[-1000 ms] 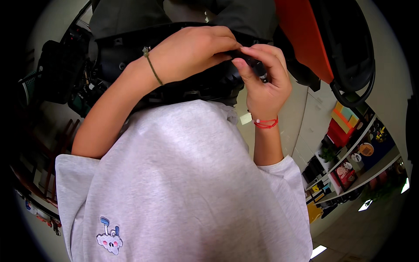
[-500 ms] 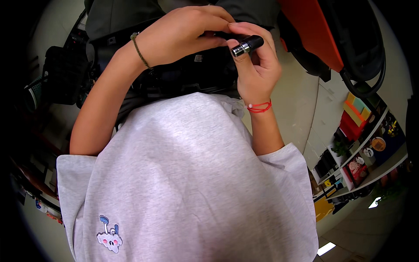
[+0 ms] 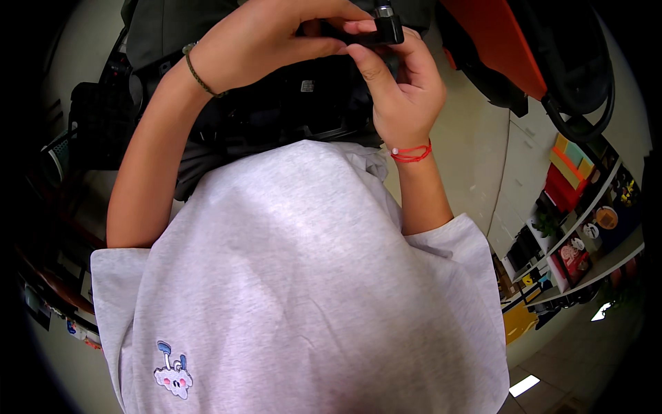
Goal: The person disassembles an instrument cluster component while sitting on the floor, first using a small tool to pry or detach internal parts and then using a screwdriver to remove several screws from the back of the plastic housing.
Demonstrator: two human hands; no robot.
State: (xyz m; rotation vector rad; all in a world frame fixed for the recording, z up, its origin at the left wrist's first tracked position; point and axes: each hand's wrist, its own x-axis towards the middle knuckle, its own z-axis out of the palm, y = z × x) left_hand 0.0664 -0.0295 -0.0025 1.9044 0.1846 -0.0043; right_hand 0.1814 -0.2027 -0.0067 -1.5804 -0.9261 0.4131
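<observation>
Both hands meet at the top of the view around a small black angled piece with a silver metal collar. Its collared end points up, while a dark part runs left between the fingers. My left hand is closed, thumb and fingers pinching the dark part; a green cord bracelet circles the wrist. My right hand, with a red cord bracelet, is closed around the piece from the right, its thumb below and fingers behind. Shadow hides part of the grip. Beneath the hands lies a dark black object with a small pale label.
An orange and black piece of furniture stands at upper right. Beyond it, a white shelf holds boxes, a plant and colourful items. Dark equipment sits at left. My light grey shirt fills the lower middle.
Both hands have moved up in the view. The black piece has turned: its silver end pointed down-left before and now points up.
</observation>
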